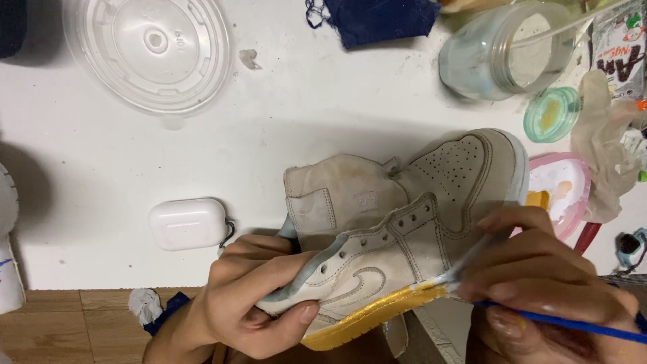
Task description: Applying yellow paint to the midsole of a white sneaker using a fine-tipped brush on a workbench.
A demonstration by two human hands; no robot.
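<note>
Both hands meet at the desk's near edge: left hand (256,303) clasps the sneaker (397,236), right hand (546,283) pinches a paintbrush (566,323) against its yellow sole.

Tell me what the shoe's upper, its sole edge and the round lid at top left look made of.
Shoe upper: pale beige suede or worn leather by its matte look, stitched and perforated. Sole edge: probably rubber, coated in glossy wet-looking yellow paint. Round lid: clear thin plastic, see-through with moulded rings.

A white table (323,128) (scuffed, evenly lit) stands over wooden plank floor (74,327).
</note>
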